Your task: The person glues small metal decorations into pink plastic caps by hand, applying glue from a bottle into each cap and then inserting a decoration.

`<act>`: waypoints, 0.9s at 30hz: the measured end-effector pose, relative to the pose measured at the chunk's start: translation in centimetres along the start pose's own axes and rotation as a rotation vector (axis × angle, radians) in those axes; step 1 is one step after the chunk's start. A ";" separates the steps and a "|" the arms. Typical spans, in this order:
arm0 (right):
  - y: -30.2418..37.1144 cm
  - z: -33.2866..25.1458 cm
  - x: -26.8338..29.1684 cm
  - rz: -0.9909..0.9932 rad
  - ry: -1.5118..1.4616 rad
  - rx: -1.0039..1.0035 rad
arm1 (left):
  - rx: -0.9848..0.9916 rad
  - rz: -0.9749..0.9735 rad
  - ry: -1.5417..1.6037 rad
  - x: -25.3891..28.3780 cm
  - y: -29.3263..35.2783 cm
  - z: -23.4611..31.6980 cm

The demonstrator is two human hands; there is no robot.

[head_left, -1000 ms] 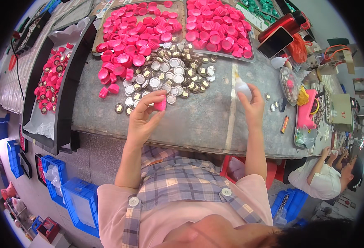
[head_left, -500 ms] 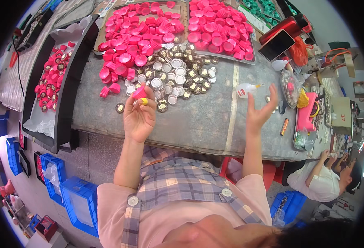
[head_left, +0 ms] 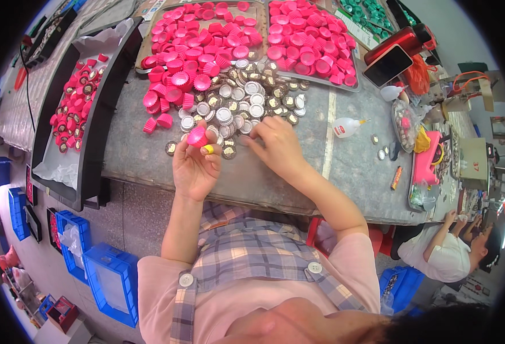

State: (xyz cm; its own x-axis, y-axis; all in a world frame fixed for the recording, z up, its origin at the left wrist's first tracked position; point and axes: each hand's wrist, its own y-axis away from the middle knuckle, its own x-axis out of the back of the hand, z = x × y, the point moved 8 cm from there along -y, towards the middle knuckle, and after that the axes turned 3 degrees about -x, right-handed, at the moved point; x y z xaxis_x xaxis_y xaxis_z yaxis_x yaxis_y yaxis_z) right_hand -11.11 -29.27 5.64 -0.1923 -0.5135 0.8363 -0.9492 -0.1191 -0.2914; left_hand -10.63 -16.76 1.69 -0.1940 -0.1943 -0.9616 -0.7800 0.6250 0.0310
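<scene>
My left hand (head_left: 197, 168) holds a small pink fluted cup (head_left: 197, 137) between thumb and fingers, above the table's near side. A yellow band sits on one of its fingers. My right hand (head_left: 279, 148) is at the near right edge of a heap of small round crimped caps (head_left: 224, 117), some silver side up, others brown with a pale printed design. Its fingers are bent, with thumb and forefinger a little apart; their tips touch or hover by the caps. More pink cups (head_left: 175, 78) lie against the heap's far left side.
Two trays of pink cups stand at the back, the right one with a metal rim (head_left: 321, 82). A black tray (head_left: 89, 143) at left holds cups with caps. Rightward are a white squeeze bottle (head_left: 347, 127), a phone (head_left: 388, 65), and a pink basket (head_left: 426, 157). Another person (head_left: 436, 249) sits at right.
My right hand has swung left from beside the squeeze bottle to the cap heap, its spread fingers now bent. My left hand still holds the pink cup, which is turned differently.
</scene>
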 end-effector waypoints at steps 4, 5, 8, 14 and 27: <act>1.3 -0.9 3.4 0.046 0.225 0.053 | -0.006 0.115 -0.139 1.3 0.1 -0.3; 2.2 -0.8 2.9 -0.030 0.356 0.064 | -0.001 0.117 -0.133 1.5 -0.1 -0.7; 3.6 -0.7 2.5 -0.133 0.356 0.046 | 0.024 0.181 -0.337 2.5 -0.5 -1.6; 3.9 2.9 3.5 -0.143 -0.040 -0.156 | 0.002 0.215 -0.500 2.7 -0.4 -1.7; 5.1 3.8 2.2 -0.050 -0.092 -0.149 | -0.026 0.261 -0.711 3.3 -0.2 -2.5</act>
State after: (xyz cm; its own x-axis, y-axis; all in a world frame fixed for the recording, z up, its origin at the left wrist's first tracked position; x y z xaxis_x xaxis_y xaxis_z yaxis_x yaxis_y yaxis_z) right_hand -15.40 -34.21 4.27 -0.1272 -0.5866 0.7999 -0.9846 -0.0226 -0.1731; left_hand -12.61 -19.39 -0.77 0.0498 0.4972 -0.8662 -0.7766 0.5646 0.2794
